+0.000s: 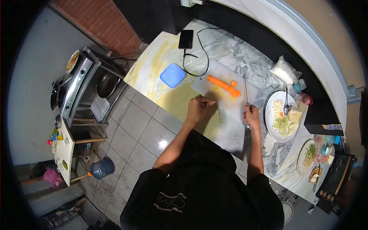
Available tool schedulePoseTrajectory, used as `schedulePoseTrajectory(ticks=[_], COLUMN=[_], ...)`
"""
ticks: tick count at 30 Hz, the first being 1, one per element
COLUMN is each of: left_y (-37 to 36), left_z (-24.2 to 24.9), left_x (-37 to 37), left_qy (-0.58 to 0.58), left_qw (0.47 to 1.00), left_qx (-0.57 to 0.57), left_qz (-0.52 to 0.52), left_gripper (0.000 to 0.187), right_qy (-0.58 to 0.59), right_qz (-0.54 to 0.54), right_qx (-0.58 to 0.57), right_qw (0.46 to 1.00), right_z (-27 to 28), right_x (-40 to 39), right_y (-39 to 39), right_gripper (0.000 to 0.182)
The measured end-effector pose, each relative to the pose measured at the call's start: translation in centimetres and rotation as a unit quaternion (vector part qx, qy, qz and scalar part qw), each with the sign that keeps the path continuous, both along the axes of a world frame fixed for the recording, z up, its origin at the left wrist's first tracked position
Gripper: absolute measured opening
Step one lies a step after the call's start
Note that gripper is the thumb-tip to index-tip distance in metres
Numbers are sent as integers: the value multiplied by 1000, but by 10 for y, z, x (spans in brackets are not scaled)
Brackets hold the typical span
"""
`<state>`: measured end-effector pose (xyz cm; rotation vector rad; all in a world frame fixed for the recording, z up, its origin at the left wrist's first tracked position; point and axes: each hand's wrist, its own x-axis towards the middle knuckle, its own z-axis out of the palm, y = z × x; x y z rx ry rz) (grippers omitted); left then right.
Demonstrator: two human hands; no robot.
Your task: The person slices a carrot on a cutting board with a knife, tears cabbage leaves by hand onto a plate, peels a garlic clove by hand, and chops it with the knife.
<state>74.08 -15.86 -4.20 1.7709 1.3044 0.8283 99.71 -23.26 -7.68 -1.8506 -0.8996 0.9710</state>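
My right hand (251,116) grips a knife (245,85) by its handle, with the blade pointing away from me along the right side of a white cutting board (216,68). On the board lies a peeled carrot (218,82), with cut orange pieces at its right end. My left hand (200,107) hovers near the board's front left edge, apart from the carrot. Its fingers are curled together, and whatever they may hold is hidden. A blue square lid (173,75) lies on the marble counter left of the board.
Right of the knife stands a white plate (271,128) with chopped vegetables and a spoon (286,101). Behind it are a bag of white powder (285,71) and a bottle (303,97). A phone (186,39) with its cable lies at the back. A stove (76,86) stands left.
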Motion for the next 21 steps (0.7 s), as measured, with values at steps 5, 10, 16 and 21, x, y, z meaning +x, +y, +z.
schedulePoseTrajectory(ticks=[5, 10, 16, 21], left_y=[10, 10, 5, -1], left_z=[-12, -30, -48, -47], left_x=[38, 77, 102, 107], left_qy=[-5, -25, -12, 17], left_qw=[990, 979, 971, 970], left_qx=[92, 117, 140, 167], left_qz=[-105, -166, -194, -176], left_gripper=[11, 10, 11, 12], right_qy=[160, 192, 197, 211], right_qz=[-72, -120, -121, -111], right_qx=[-47, -18, -26, -36], right_qw=[983, 974, 972, 971], right_z=[17, 9, 4, -15], right_x=[-28, -44, -49, -47], right_y=[-17, -36, -48, -55], right_gripper=[48, 53, 57, 55])
